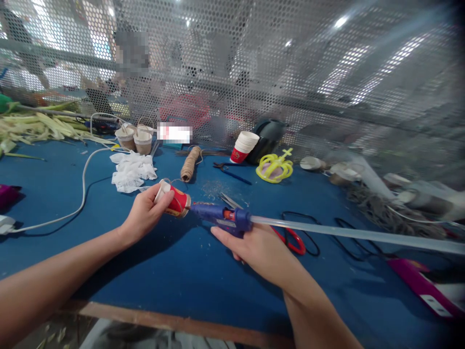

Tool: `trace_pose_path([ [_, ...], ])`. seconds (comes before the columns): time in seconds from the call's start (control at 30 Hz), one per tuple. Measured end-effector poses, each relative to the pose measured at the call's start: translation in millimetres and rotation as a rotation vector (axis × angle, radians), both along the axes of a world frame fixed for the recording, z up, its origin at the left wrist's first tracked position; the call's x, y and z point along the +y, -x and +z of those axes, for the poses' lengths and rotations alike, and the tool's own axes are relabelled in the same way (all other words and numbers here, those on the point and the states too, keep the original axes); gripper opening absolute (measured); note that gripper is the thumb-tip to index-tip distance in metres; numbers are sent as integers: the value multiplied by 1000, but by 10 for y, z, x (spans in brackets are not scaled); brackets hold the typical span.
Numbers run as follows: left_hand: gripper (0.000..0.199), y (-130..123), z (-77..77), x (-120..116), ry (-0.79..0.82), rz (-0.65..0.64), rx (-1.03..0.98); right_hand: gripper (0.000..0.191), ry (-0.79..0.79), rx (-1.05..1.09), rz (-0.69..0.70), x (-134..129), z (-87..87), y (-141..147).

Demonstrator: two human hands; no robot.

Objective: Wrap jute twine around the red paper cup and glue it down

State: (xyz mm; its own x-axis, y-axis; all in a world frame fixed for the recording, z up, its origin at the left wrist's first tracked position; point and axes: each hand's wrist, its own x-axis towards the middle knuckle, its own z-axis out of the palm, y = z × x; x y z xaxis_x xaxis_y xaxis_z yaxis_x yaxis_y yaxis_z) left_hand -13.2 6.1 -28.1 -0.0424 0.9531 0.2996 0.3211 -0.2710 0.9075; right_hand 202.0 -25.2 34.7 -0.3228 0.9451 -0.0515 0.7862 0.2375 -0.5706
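Above a blue table (pixel 174 281), a glue gun (pixel 221 216) is gripped by the right hand (pixel 257 247). Left of the gun, the left hand (pixel 145 213) pinches a red paper cup (pixel 179 199), one end near the nozzle (pixel 193 208). Behind the gun lies a twine roll (pixel 189 166).

ok so the tabletop (pixel 163 286) is plain blue with a brown near edge (pixel 167 322). Glue gun (pixel 221 216) is deep purply blue with an orange-red bit, glue stick (pixel 327 230) milky clear, paper cup (pixel 178 199) red and white with goldish patches. Far left, pale yellow-green husks (pixel 47 127); far middle, tan twine (pixel 190 166), a red-and-white cup stack (pixel 244 146), a bright yellow crown (pixel 275 168). Right, a magenta box (pixel 417 281) with a white panel, and far back, grey mesh (pixel 218 63) dotted with round holes
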Motion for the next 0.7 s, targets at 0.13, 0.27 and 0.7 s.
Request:
trace_pose_path([
  [0.13,29,0,17,-2,12,22,-3,31,-52,-40,-8,-11,1,45],
  [0.27,30,-9,47,-9,27,28,-2,25,-74,-25,-3,-16,-4,69],
  [0.7,27,-15,19,-46,-46,-36,30,43,26,148,-70,29,34,-20],
])
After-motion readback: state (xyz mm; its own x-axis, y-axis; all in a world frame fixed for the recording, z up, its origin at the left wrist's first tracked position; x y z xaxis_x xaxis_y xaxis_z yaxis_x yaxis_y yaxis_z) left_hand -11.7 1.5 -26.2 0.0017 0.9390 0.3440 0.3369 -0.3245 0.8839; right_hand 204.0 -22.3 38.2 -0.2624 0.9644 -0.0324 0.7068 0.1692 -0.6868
